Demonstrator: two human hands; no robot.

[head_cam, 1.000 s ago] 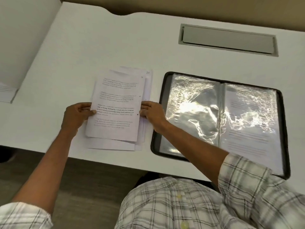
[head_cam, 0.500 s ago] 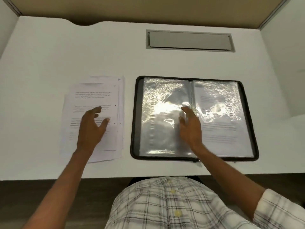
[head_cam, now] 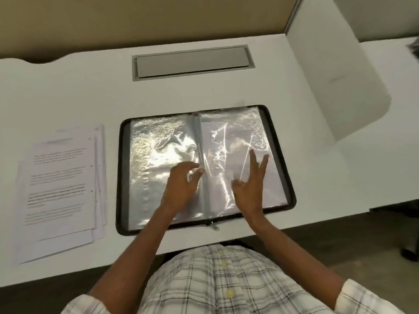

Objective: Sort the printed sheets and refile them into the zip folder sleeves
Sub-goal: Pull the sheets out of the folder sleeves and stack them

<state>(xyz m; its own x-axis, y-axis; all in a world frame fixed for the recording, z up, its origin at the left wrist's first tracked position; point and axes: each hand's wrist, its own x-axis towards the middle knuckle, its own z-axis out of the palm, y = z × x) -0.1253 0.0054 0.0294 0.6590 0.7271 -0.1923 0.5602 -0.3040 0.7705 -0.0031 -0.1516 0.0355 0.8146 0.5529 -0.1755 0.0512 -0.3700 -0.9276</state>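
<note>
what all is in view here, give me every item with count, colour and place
zip folder: one, black rim, open flat mid-desk
clear sleeves: two showing, shiny, one on each side of the spine
filed sheet: one, white with text, inside the right sleeve
printed sheets: one loose stack, white, left of the folder
zip pull: one, grey, folder's near edge
hatch: one, grey, set in the desk behind the folder
desk: one, white
partition: one, tan, behind the desk
shirt: one, pale plaid, bottom of view
left hand: fingers curled by the spine; pinching or not, cannot tell
right hand: fingers straight, spread over the right sleeve
</note>
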